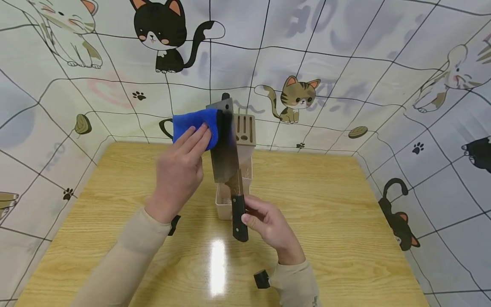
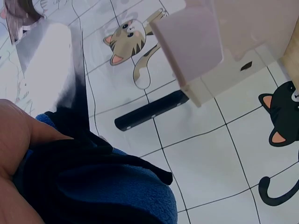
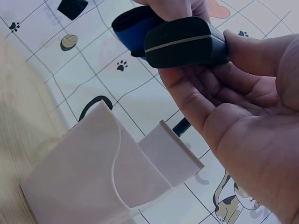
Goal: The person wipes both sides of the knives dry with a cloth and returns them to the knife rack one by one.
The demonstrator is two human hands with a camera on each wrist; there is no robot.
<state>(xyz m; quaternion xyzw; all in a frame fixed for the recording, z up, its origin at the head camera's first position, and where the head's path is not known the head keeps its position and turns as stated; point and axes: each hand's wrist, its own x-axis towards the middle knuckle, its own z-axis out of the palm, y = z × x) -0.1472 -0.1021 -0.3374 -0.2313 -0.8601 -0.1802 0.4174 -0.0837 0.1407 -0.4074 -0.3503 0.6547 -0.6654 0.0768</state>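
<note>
The cleaver (image 1: 224,166) has a broad, grey metal blade with a hole near its far end and a black, riveted handle. It is held up above the table (image 1: 307,213), handle near, blade reaching far and slightly left; the right hand (image 1: 271,221) grips the handle. The cloth (image 1: 194,118), blue with black edging, is folded and pinched by the left hand (image 1: 180,168) against the blade's left side, toward its far end.

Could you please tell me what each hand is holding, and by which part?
The right hand holds the cleaver by its black handle; the left hand holds the blue cloth by the part beside the blade.
</note>
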